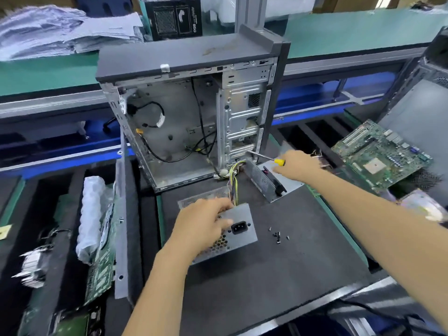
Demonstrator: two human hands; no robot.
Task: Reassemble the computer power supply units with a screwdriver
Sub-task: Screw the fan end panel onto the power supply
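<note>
Dark mat (278,275) under open computer case (184,112), power supply (238,229), loose screws (278,235).

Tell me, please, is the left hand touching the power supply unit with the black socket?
Touching. The head view shows the left hand lying over the power supply unit, its fingers curled onto the unit's top edge beside the black socket.

We see bright, even overhead light; shadows faint and soft on dark mat (278,275). Mild glare on bare metal inside open computer case (194,110). Wide-angle distortion bends bench rails and case edges toward frame corners. Motion blur smears right hand (299,166), paper stack (60,32) at far left, clutter at left and right edges. Centre moderately sharp.
</note>
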